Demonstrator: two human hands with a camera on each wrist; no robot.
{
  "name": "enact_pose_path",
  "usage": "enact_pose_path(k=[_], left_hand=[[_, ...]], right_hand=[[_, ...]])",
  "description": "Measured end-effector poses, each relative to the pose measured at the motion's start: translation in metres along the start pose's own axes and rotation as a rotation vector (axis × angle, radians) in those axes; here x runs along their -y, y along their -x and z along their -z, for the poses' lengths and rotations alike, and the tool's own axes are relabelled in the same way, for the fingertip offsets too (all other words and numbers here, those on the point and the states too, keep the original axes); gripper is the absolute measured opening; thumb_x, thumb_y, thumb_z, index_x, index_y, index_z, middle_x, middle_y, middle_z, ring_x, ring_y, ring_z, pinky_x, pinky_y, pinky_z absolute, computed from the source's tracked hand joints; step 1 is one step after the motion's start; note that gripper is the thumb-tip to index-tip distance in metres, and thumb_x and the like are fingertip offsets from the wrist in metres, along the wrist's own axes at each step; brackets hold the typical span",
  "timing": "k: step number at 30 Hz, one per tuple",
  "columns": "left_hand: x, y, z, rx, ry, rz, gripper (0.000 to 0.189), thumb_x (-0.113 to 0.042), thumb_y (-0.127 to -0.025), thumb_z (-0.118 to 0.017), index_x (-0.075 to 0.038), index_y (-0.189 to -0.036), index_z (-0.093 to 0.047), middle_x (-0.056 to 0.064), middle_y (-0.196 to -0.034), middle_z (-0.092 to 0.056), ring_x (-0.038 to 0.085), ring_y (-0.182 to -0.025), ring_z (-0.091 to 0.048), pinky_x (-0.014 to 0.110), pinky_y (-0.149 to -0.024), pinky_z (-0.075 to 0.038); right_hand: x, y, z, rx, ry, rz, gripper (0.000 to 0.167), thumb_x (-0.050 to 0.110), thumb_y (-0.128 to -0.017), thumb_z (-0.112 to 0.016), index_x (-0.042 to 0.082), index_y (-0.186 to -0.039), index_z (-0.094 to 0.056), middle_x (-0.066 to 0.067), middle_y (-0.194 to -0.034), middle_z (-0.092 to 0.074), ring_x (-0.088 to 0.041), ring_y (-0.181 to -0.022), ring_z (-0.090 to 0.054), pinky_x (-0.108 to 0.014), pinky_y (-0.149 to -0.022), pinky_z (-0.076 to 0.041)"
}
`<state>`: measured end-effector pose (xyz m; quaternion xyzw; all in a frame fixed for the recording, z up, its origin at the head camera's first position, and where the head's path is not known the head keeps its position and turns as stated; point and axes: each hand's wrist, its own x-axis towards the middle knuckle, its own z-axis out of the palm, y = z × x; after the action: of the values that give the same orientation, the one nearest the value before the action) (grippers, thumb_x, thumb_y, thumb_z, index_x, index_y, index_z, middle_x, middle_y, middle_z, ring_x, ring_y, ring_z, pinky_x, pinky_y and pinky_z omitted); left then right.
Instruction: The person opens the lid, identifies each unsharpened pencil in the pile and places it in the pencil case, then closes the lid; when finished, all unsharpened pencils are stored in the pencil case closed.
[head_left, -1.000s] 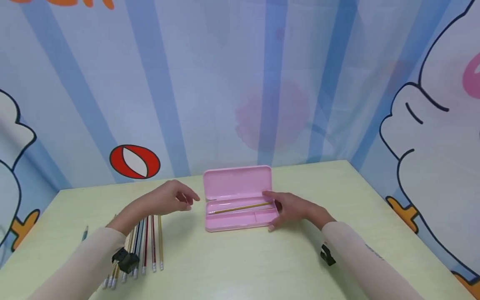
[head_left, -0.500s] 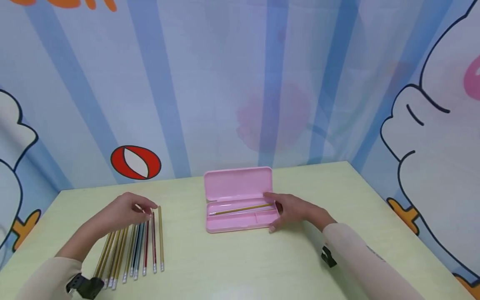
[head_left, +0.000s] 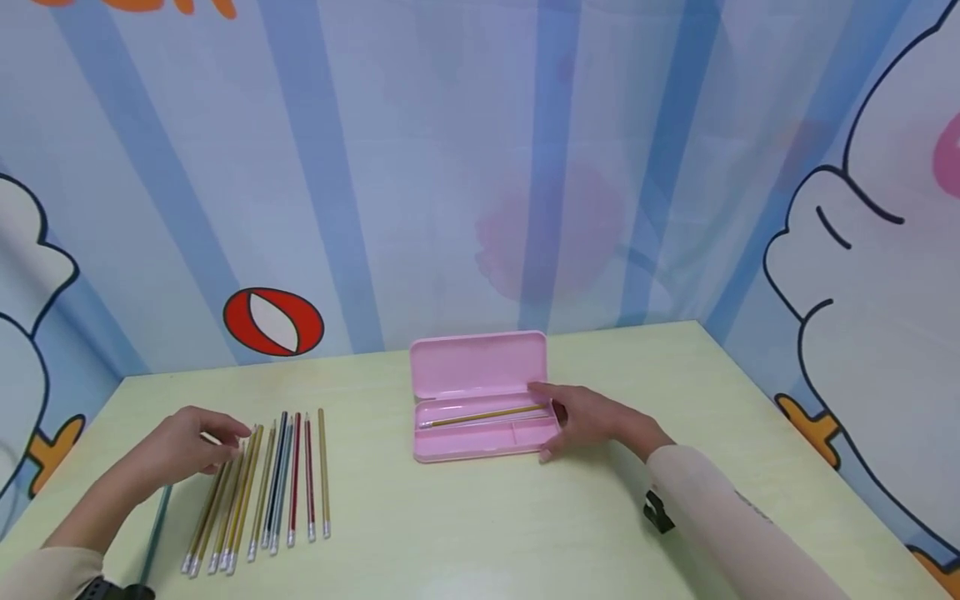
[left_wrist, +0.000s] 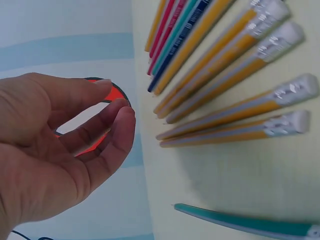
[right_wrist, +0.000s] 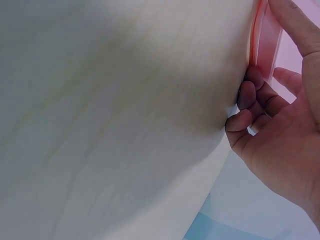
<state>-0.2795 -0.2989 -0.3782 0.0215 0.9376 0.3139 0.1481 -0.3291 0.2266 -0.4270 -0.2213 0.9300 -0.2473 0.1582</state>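
A pink pencil case [head_left: 480,365] lies with its lid raised near the back of the table, and one yellow pencil [head_left: 480,416] rests in its long rear compartment. My right hand [head_left: 592,415] holds the case at its right end, fingers bent against the edge in the right wrist view. My left hand [head_left: 180,450], loosely curled with nothing between thumb and fingers, hovers over the upper ends of a row of yellow, red and blue pencils [head_left: 324,475]. A green pencil [left_wrist: 240,219] lies apart from the row, left of it in the head view and partly hidden by the wrist.
The pale table [head_left: 465,533] ends at a printed curtain [head_left: 435,167] behind and on both sides. The row's eraser ends point toward the near edge. Bare tabletop separates the row from the case.
My left hand has moved left and down, from beside the pencil case to the left part of the pencil row, uncovering pencils on the way. The right hand has stayed on the case.
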Motion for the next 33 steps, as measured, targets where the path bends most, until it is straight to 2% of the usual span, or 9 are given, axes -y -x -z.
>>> enact_pose_path(k=[6, 12, 18, 21, 33], left_hand=[[0.01, 0.0, -0.006, -0.023, -0.038, 0.026, 0.027, 0.001, -0.09, -0.06, 0.011, -0.115, -0.066, 0.011, -0.093, -0.065, 0.018, -0.075, -0.059, 0.035, -0.066, -0.055], [0.017, -0.001, -0.012, -0.028, -0.046, 0.052, 0.025, 0.003, -0.089, -0.059, 0.011, -0.111, -0.068, 0.01, -0.088, -0.063, 0.018, -0.071, -0.056, 0.034, -0.063, -0.051], [0.025, 0.0, -0.016, -0.038, -0.101, 0.046, 0.026, -0.001, -0.087, -0.062, 0.01, -0.11, -0.068, 0.01, -0.087, -0.064, 0.017, -0.071, -0.057, 0.034, -0.061, -0.051], [0.027, 0.001, -0.016, -0.043, -0.123, 0.053, 0.028, -0.002, -0.087, -0.063, 0.011, -0.111, -0.068, 0.011, -0.088, -0.064, 0.016, -0.072, -0.057, 0.033, -0.061, -0.05], [0.033, 0.007, -0.013, -0.018, -0.151, 0.043, 0.028, -0.002, -0.087, -0.062, 0.014, -0.11, -0.066, 0.011, -0.088, -0.065, 0.017, -0.071, -0.06, 0.035, -0.062, -0.052]], right_hand=[[0.001, 0.0, 0.002, -0.004, 0.004, 0.004, 0.107, 0.038, -0.072, -0.089, 0.012, -0.157, -0.031, -0.007, -0.119, -0.053, -0.022, -0.106, -0.046, -0.036, -0.088, -0.041], [0.002, 0.0, 0.003, -0.004, -0.005, 0.012, 0.106, 0.038, -0.072, -0.089, 0.012, -0.157, -0.031, -0.009, -0.124, -0.053, -0.022, -0.108, -0.046, -0.036, -0.09, -0.042], [0.001, 0.0, 0.002, -0.002, 0.005, 0.031, 0.106, 0.038, -0.073, -0.089, 0.009, -0.157, -0.031, -0.009, -0.119, -0.053, -0.023, -0.105, -0.046, -0.035, -0.087, -0.041], [0.0, 0.0, 0.002, -0.001, 0.007, 0.029, 0.106, 0.038, -0.072, -0.089, 0.009, -0.157, -0.031, -0.009, -0.117, -0.052, -0.023, -0.105, -0.046, -0.035, -0.086, -0.041], [0.0, -0.001, 0.0, -0.002, -0.003, 0.005, 0.107, 0.038, -0.072, -0.089, 0.012, -0.157, -0.031, -0.009, -0.126, -0.053, -0.023, -0.108, -0.046, -0.036, -0.091, -0.043]])
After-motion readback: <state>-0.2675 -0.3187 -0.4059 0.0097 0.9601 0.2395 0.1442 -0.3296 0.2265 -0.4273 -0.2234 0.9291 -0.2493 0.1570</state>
